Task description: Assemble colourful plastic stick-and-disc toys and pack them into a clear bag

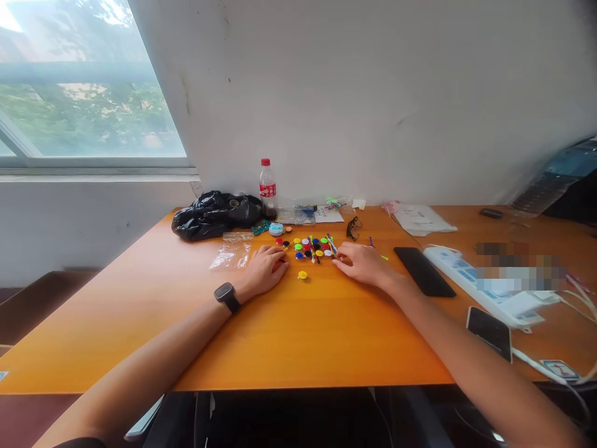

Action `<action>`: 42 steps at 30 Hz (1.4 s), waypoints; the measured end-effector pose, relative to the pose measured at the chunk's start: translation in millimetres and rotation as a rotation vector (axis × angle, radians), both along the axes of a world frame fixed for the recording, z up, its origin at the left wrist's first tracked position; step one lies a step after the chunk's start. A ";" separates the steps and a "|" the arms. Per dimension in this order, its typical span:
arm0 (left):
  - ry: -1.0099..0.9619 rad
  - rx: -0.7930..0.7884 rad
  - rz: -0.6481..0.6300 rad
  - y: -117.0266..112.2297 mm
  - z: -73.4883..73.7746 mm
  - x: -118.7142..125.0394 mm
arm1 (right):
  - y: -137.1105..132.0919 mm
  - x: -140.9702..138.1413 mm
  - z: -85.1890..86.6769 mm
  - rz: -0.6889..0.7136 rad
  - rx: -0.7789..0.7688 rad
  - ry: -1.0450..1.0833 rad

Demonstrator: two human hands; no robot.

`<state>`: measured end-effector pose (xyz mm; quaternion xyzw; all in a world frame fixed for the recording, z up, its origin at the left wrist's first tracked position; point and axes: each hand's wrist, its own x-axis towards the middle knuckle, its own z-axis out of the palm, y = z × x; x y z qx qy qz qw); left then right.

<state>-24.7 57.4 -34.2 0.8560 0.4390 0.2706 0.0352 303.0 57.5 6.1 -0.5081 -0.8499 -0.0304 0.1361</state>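
Observation:
On the orange table (pixel 289 336) lies a cluster of small coloured discs and thin coloured sticks (pixel 311 247). My left hand (pixel 265 269), with a black watch on the wrist, rests knuckles up just left of the cluster, fingers curled, fingertips at its edge. My right hand (pixel 360 262) rests on the table at the cluster's right side, fingers curled toward the sticks; whether they pinch anything is hidden. One yellow disc (pixel 303 274) lies apart, between the two hands.
A black plastic bag (pixel 212 215), a red-capped bottle (pixel 267 186), clear plastic bags (pixel 232 252), glasses (pixel 353 228) and papers (pixel 422 219) lie behind. A black phone (pixel 423 271), a power strip (pixel 485 283) and a second phone (pixel 489 332) lie right. A window is at upper left.

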 end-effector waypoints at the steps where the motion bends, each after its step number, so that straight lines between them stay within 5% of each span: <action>1: 0.000 0.003 0.008 0.1 -0.2 0.1 | -0.4 -0.4 0.2 0.000 -0.004 -0.001; 10: -0.096 0.116 0.087 4.9 -10.9 -1.0 | -2.2 -3.1 1.6 -0.007 -0.032 -0.005; 19: -0.220 0.195 0.177 -1.0 1.5 2.7 | -5.9 -7.6 5.4 -0.005 -0.056 -0.011; 25: -0.181 0.115 0.189 0.8 -1.7 0.6 | -10.0 -11.4 10.7 -0.005 -0.094 -0.010; 34: -0.064 0.194 0.320 -5.2 6.3 1.7 | -7.3 -8.9 5.0 0.042 -0.075 0.021; 42: -0.132 0.165 0.272 -4.2 5.1 1.9 | -9.3 -9.3 7.0 0.048 -0.089 0.030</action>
